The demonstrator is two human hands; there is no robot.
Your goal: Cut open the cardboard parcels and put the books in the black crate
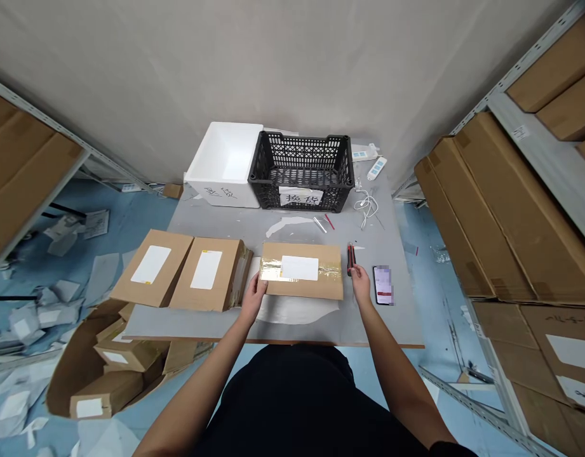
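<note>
A grey work table (392, 324) stands between steel shelves (521, 108) stacked with flat cardboard cartons (492, 216), a torn carton (77, 362) of labelled parcels on the floor at its near left corner. On the far side sit a white foam box (220, 165) and a black plastic crate (302, 171) bearing a handwritten paper sign. Two labelled cardboard parcels (178, 270) lie at left. A taped cardboard parcel (302, 271) lies flat at the table's centre, the person's partly curled left hand (254, 298) on its near edge, grip unclear. The half-open right hand (361, 282) has its fingertips (353, 270) at a red-and-black utility knife (351, 259), hold unclear, beside a smartphone (382, 284).
</note>
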